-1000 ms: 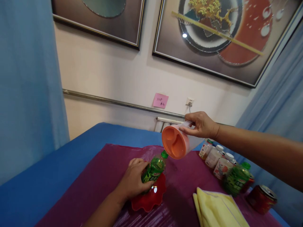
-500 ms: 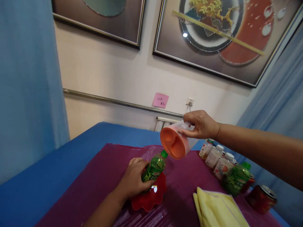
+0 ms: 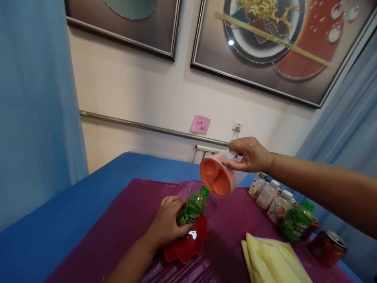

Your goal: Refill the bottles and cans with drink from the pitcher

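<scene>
My left hand point(image 3: 166, 224) is wrapped round a green drink bottle point(image 3: 193, 207) with a green cap, tilted to the right over a red scalloped dish point(image 3: 186, 247) on the purple cloth point(image 3: 126, 224). My right hand point(image 3: 250, 154) grips a clear plastic jug with an orange lid point(image 3: 218, 177), tipped on its side. The lid faces me and hangs just above and to the right of the bottle's cap.
A row of small bottles point(image 3: 272, 196), another green bottle point(image 3: 296, 224) and a red can point(image 3: 326, 247) lie at the right. A folded yellow cloth point(image 3: 273, 261) lies at the front right. The table has a blue cover point(image 3: 59, 220). Blue curtains hang on both sides.
The jug has risen slightly and shifted a little left toward the bottle's cap. My left hand and the bottle have stayed in place.
</scene>
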A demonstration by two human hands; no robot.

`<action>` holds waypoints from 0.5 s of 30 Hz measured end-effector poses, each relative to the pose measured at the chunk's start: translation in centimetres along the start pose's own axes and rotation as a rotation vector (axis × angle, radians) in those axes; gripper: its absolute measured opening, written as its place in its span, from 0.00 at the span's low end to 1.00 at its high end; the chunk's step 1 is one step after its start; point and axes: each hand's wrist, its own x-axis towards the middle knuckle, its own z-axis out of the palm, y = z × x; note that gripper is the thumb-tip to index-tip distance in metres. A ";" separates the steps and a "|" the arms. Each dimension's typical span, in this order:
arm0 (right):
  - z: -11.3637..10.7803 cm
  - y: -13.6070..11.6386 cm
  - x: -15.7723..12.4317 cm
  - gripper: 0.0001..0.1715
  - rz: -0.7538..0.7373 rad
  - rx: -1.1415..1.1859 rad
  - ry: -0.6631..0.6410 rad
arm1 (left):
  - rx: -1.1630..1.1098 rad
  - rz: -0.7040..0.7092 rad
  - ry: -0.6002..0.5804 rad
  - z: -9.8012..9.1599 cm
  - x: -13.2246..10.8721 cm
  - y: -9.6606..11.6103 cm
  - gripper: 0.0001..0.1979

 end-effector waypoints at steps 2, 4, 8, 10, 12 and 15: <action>0.6 0.6 -0.7 0.26 0.097 0.044 0.066 | -0.002 -0.002 0.013 0.0 0.0 -0.1 0.20; 1.9 1.6 -2.1 0.26 0.255 0.121 0.175 | -0.005 -0.005 0.042 0.2 0.0 -0.4 0.22; 6.7 3.4 -6.5 0.34 0.731 0.361 0.504 | 0.004 -0.015 0.118 0.8 0.1 -1.1 0.26; 9.8 3.4 -9.0 0.36 0.864 0.416 0.578 | 0.009 -0.025 0.141 1.1 0.2 -1.5 0.27; 12.8 2.7 -11.3 0.36 0.944 0.467 0.604 | 0.004 -0.043 0.157 1.2 0.4 -1.7 0.27; 16.5 1.1 -13.6 0.36 1.025 0.544 0.623 | -0.018 -0.072 0.192 1.3 0.6 -1.8 0.26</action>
